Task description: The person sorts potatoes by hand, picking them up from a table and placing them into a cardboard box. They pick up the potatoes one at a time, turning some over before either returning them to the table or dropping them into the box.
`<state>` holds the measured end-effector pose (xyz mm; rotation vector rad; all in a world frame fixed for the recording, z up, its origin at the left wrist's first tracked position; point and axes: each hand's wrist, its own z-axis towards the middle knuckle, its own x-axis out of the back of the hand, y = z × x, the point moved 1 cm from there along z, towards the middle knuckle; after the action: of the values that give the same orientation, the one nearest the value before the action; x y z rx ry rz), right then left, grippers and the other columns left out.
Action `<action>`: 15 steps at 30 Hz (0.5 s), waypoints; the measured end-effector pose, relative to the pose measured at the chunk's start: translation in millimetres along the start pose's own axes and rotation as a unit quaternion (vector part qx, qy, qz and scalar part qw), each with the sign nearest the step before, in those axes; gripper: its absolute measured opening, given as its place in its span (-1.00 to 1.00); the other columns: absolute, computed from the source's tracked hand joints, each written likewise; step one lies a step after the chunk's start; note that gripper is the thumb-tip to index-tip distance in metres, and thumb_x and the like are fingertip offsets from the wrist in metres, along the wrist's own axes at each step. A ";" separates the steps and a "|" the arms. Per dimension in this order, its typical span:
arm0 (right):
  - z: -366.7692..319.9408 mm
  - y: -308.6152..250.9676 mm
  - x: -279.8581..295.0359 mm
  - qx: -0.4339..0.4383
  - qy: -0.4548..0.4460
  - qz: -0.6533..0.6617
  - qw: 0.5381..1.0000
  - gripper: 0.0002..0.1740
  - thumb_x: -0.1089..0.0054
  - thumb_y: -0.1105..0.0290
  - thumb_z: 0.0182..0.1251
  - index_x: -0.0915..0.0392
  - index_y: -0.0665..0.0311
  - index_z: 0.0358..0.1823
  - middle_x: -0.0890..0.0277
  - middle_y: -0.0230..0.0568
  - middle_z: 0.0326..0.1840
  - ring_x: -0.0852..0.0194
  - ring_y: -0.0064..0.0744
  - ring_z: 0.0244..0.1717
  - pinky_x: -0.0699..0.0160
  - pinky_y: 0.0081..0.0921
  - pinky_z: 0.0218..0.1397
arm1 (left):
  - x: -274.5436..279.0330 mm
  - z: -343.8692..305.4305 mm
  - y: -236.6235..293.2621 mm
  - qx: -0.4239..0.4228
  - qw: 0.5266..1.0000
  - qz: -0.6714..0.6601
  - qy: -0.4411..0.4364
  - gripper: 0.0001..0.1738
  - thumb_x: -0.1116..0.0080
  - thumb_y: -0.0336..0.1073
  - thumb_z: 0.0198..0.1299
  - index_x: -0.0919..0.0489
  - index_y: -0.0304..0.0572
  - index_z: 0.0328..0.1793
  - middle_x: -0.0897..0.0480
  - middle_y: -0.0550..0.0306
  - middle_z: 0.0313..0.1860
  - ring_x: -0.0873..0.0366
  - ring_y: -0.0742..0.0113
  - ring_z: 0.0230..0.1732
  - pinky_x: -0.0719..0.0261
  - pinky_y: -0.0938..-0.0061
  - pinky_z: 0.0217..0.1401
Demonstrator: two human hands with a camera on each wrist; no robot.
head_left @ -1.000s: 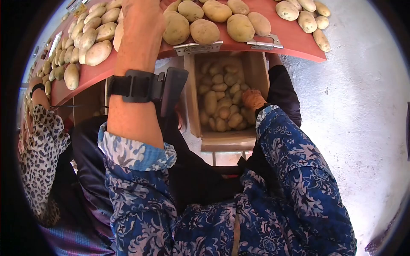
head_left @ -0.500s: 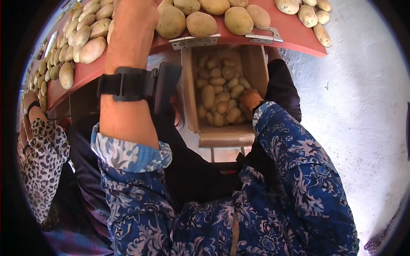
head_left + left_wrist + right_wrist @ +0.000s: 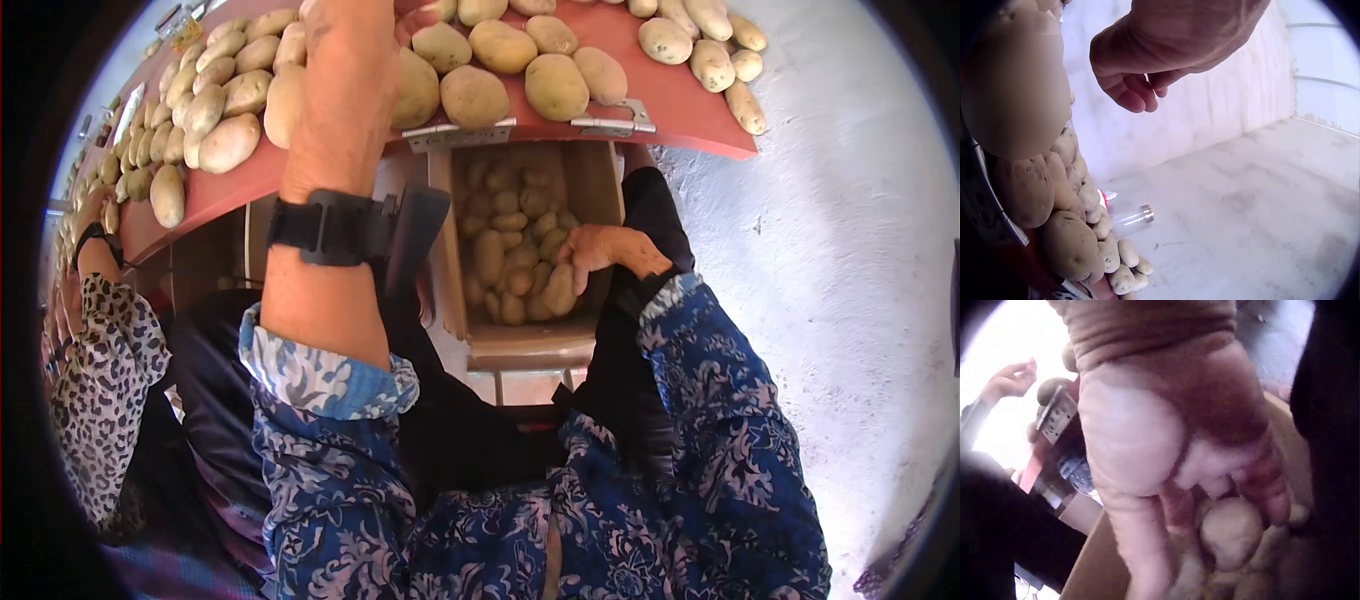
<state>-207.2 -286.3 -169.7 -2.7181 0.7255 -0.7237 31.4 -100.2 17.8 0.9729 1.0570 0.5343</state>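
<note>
My left hand (image 3: 1166, 44) is raised above the potatoes on the red tabletop (image 3: 240, 180), its fingers loosely curved with nothing in them. In the head view only its lower part and a bit of finger show at the top edge. My right hand (image 3: 600, 247) reaches down into a cardboard box (image 3: 520, 347) of potatoes below the table edge. Thumb and fingers of this hand (image 3: 1166, 437) bend round a potato (image 3: 1232, 534) in the right wrist view. Part of that potato (image 3: 560, 290) shows below the hand in the head view.
Large potatoes (image 3: 475, 97) line the table edge by metal hinges (image 3: 460, 134). Smaller ones (image 3: 225, 142) lie in groups to the left and at the right corner (image 3: 712, 65). Another person's sleeve (image 3: 105, 400) is at the left. A clear jar (image 3: 1135, 219) stands beyond the potatoes.
My right hand has drawn back and turned, with its wrist now farther right over the box edge. The left arm shifted left, then back right, staying over the table.
</note>
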 end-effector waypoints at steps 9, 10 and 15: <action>-89.7 -29.3 23.0 0.247 0.142 0.125 0.950 -0.38 -0.57 0.32 -0.17 -0.62 0.26 0.05 -0.27 0.02 0.35 -0.34 -0.13 0.26 -0.43 -0.38 0.22 | -23.9 -13.8 13.5 0.026 0.998 0.046 0.027 -0.77 -0.01 -0.39 0.25 -0.57 -0.24 -0.01 -0.62 0.20 -0.27 -0.57 0.46 -0.28 -0.53 0.55 -0.24; -101.1 -33.8 25.0 0.247 0.151 0.122 0.949 -0.38 -0.57 0.32 -0.17 -0.62 0.26 0.05 -0.27 0.02 0.35 -0.34 -0.13 0.26 -0.43 -0.38 0.22 | -23.1 -14.8 13.9 0.033 0.998 0.046 0.033 -0.77 0.00 -0.41 0.25 -0.57 -0.24 0.00 -0.62 0.20 -0.27 -0.58 0.46 -0.29 -0.54 0.56 -0.25; -136.4 -27.0 24.6 0.306 0.184 0.270 0.894 -0.42 -0.48 0.49 -0.09 -0.59 0.25 0.08 -0.26 -0.06 0.34 -0.35 -0.21 0.25 -0.40 -0.38 0.27 | -28.2 -14.6 12.9 0.044 0.997 0.045 0.036 -0.79 0.00 -0.47 0.28 -0.57 -0.27 -0.01 -0.64 0.16 -0.27 -0.60 0.45 -0.29 -0.58 0.55 -0.25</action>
<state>-248.5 -289.4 -34.7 -1.7180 1.0537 -1.0973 7.2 -109.6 40.2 1.0889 1.1123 0.6038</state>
